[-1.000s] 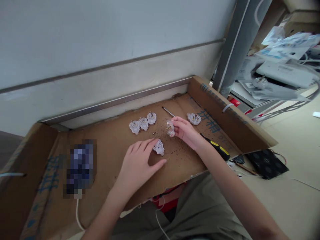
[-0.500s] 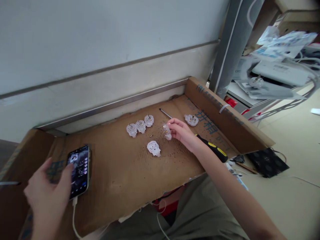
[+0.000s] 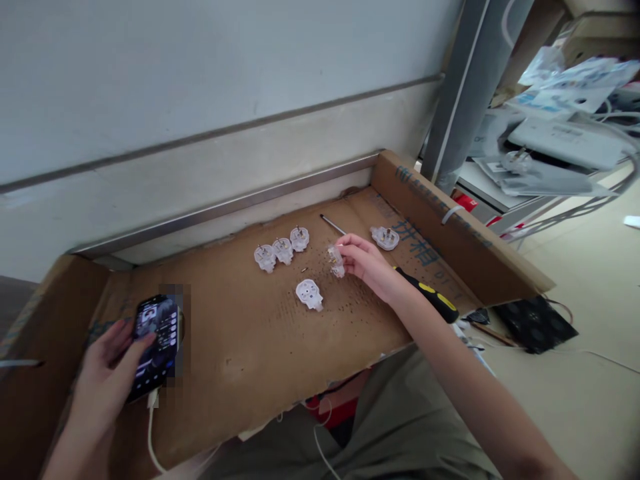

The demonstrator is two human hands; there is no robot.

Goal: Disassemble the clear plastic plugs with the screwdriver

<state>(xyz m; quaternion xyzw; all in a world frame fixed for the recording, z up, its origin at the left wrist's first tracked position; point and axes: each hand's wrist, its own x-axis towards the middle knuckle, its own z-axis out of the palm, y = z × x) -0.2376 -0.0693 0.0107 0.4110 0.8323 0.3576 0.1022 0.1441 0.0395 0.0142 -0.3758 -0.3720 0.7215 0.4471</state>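
My left hand (image 3: 107,370) is closed on the left edge of a smartphone (image 3: 167,337), the thumb lying over its lit screen. A white cable (image 3: 151,433) is plugged into the phone's lower end. In my right hand (image 3: 364,263) a clear plastic plug piece (image 3: 335,261) with metal parts is pinched between thumb and fingers, just above the cardboard. Below it lies a white plug cover (image 3: 309,294). To its left, several clear plug halves with pins (image 3: 282,251) sit in a row. Another plug half (image 3: 385,238) rests beyond my right hand.
A cardboard tray (image 3: 240,360) with raised sides forms the work surface. A screwdriver with a black and yellow handle (image 3: 433,298) lies partly under my right forearm, its shaft (image 3: 333,225) pointing away. Small dark bits are scattered nearby. Bagged items (image 3: 565,143) stand on the right.
My left hand has moved in against the smartphone and closed on its edge; the phone has tilted slightly. My right hand still holds the plug piece, almost unmoved.
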